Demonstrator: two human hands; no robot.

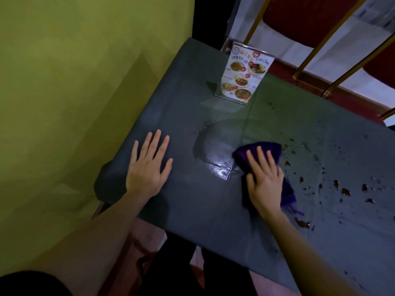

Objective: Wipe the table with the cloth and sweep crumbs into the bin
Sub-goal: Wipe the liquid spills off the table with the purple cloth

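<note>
Near the menu stand (243,73), on the dark surface (192,99): right hand (265,180) flat on purple cloth (259,150), fingers straight, pressing. Left hand (149,165) flat, holding nothing. Brown spills (344,191) beside the cloth, farther from the stand.

A menu card (243,74) in a clear stand, printed with pictures of dishes, stands upright toward the far edge; its reflection shows faintly on the glossy surface before it. A yellow-green wall (74,82) fills the left side; beyond the far edge run slanted gold rails (314,54), with red upholstery (316,13) and a white surface behind them; below the near edge lies a pinkish floor (149,231).
</note>
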